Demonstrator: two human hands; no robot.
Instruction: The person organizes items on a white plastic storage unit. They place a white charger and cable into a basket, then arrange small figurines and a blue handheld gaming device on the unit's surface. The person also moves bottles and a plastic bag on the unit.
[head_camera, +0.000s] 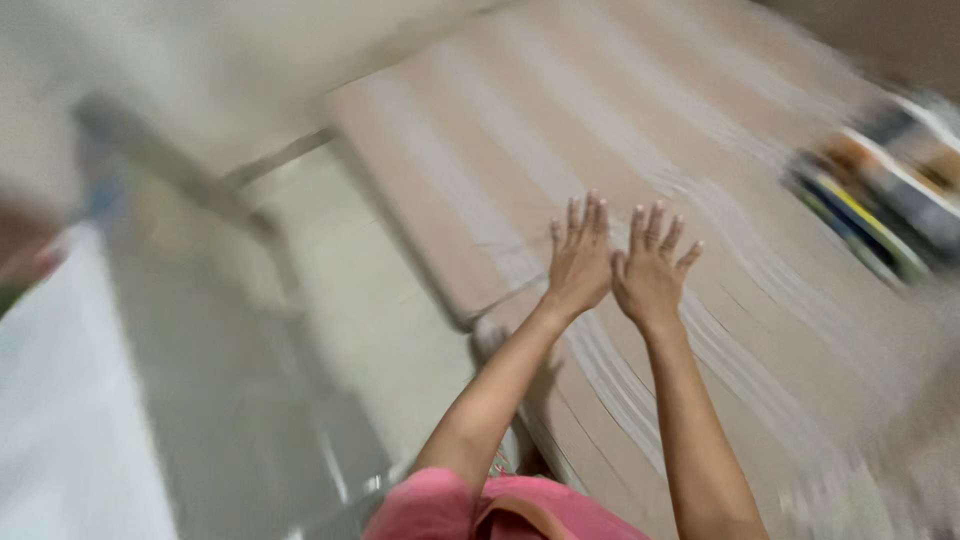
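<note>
Whole shot is pretty motion-blurred, so details are rough. Far left there's a white sheet-like surface (60, 400), can't tell what it is. Next to it a grey metal frame (200, 190) runs diagonally, with pale tiled floor (390, 300) behind it.

Then the main part: a big brown striped mat (700, 130) (might be a mattress or cardboard, too smeared to say) laid out across the floor and filling most of the right half. Both arms reach out over it. The left hand (578, 262) is flat, fingers straight and close together, palm down on or just over the mat. The right hand (650, 275) is just beside it, thumbs nearly touching, fingers spread a bit wider. Neither grip is pinching or holding anything, both are just open palms.

Bottom middle you can see a pink sleeve (440, 505). Far right edge has a stack of colourful flat things (880, 200), maybe books, well apart from the hands
</note>
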